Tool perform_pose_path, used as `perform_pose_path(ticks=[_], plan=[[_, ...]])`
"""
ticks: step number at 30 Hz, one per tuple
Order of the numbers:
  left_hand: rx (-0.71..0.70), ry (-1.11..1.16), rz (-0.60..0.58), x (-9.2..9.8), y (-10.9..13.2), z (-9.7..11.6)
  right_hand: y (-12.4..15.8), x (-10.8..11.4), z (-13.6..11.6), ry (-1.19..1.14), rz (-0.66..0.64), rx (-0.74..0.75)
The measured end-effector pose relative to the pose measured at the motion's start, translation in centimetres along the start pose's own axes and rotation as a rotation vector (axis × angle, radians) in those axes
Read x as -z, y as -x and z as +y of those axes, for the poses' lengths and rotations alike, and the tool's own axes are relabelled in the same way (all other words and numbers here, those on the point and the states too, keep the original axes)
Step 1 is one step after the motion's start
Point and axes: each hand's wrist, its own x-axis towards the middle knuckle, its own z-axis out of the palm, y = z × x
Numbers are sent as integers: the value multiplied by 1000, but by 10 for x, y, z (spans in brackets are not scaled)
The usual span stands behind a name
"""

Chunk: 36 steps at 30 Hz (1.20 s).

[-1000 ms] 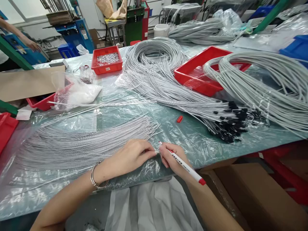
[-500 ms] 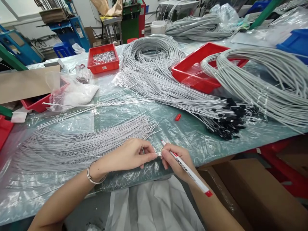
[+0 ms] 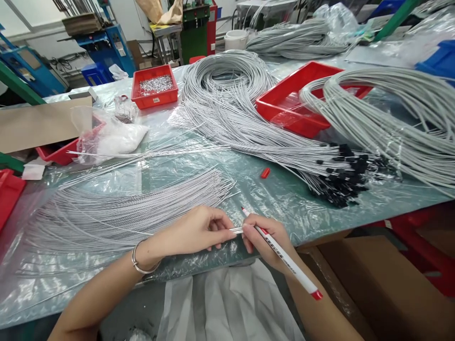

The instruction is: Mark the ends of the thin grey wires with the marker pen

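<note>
My left hand is closed, thumb against fingers, on a few thin white wires whose short ends show between my two hands. My right hand grips a white marker pen with a red end, its uncapped red tip pointing up and left, off the wires. The fingertips of my right hand also touch the wire ends. Left of and behind my hands lies a fanned bundle of thin wires. A red pen cap rests on the plastic-covered table beyond the marker.
Behind lie a large wire coil with black-tipped ends and thicker grey cable coils. A red tray holds small metal parts; another red tray sits among the coils. A plastic bag of white material is at left. Cardboard boxes stand below the table's right edge.
The whole scene has shifted slightly right in view. My hands stay together on the wires; slightly more wire shows between them, and the marker is still in my right hand.
</note>
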Motion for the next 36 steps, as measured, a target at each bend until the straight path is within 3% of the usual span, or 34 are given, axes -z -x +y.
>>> perform_pose_path(ticks=[4, 14, 20, 25, 33, 36], plan=[[20, 135, -17, -1, -1, -2, 1, 2, -1, 12, -9, 32], [0, 205, -65, 1, -4, -7, 2, 6, 0, 87, -48, 108], [-186, -237, 56, 2, 4, 0, 2, 3, 0, 93, -27, 86], [-296, -487, 36, 1, 10, 5, 2, 1, -2, 83, -13, 57], [-260, -550, 94, -8, 10, 7, 1, -2, 3, 38, 40, 4], [-209, -471, 37, -8, 11, 9, 2, -1, 2, 58, 6, 28]])
